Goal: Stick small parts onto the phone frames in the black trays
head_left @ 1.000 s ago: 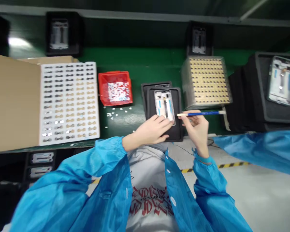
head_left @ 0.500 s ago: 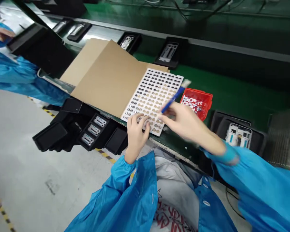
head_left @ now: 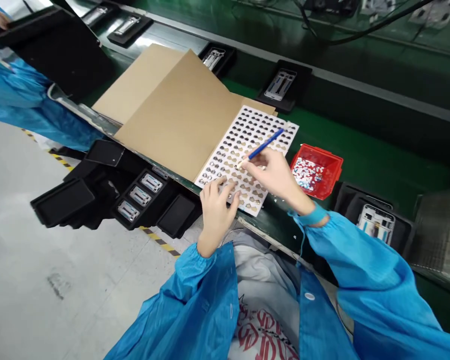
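Note:
A white sheet [head_left: 293,130] carries rows of small dark and tan double-lobed pieces. My left hand [head_left: 216,207] rests on its near-left part with the fingers spread, holding nothing. Over the middle of the sheet, my right hand [head_left: 277,175] pinches a slim blue pen-like tool [head_left: 265,145]. The tool's pale lower tip points down at a piece in the rows; whether it touches, I cannot tell. Just right of this hand stands a red bin [head_left: 333,177] with many small white bits [head_left: 304,172] inside.
Brown cardboard [head_left: 183,110] lies left of the sheet. Phone frames sit in black trays behind [head_left: 281,85], at right [head_left: 377,222] and below the bench edge at left [head_left: 140,196]. Another person's blue sleeve [head_left: 26,105] is at far left.
My right hand has moved left from beside the red bin, bringing the tool's tip down over the rows. My left hand stays on the sheet. The camera view has shifted slightly.

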Demonstrator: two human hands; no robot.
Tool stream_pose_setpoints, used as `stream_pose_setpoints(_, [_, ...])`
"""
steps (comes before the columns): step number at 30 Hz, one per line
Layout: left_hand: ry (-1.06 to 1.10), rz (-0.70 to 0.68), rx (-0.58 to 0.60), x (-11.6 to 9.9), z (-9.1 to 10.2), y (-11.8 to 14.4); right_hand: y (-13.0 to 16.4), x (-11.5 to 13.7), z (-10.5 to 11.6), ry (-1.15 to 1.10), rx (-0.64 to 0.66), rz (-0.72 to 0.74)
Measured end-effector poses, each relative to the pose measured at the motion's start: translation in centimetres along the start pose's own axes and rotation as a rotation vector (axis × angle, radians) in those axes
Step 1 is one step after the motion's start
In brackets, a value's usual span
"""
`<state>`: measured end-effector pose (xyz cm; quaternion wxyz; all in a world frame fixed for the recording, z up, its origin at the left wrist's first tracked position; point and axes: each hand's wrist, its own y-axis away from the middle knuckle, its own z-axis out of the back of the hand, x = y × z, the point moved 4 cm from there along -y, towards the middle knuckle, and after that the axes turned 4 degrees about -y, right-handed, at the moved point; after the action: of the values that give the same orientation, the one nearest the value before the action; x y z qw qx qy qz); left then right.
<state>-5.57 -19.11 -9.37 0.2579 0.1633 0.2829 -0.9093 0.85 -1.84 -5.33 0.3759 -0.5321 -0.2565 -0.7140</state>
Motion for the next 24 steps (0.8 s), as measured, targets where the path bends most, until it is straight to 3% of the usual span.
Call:
stream_pose_setpoints(3, [0.304, 0.028, -0.046, -2.5, 1.0, -0.5, 4.1, 1.0, 3.2, -0.329, 0.007, -0.118])
stream_pose_setpoints(5, [0.582, 0.050, -0.020, -4.9, 0.9, -0.7, 7.5, 1.9, 5.2, -0.388, -0.088, -0.138])
stream_pose_setpoints(11, [1.135, 0.202, 0.236, -12.7, -2.6, 0.3, 17.6, 3.5, 8.8, -0.145, -0.549, -0.056])
stream_pose_setpoints(15, [1.280, 0.238, 0.498, -16.2, -5.0, 1.7, 22.8, 3.1, 10.0, 0.027, -0.739, 0.005])
stream_pose_setpoints(18, [1.328, 0.201, 0.673, -18.2, -6.8, 2.8, 25.4, 1.2, 11.9, -0.100, -0.748, -0.098])
stream_pose_setpoints(21, [1.351, 0.121, 0.795, -20.1, -8.5, 3.9, 26.8, -1.6, 15.4, -0.220, -0.772, -0.215])
stream_pose_setpoints(24, [1.322, 0.001, 0.846, -21.7, -10.4, 4.6, 26.8, -4.5, 19.6, -0.094, -0.883, -0.246])
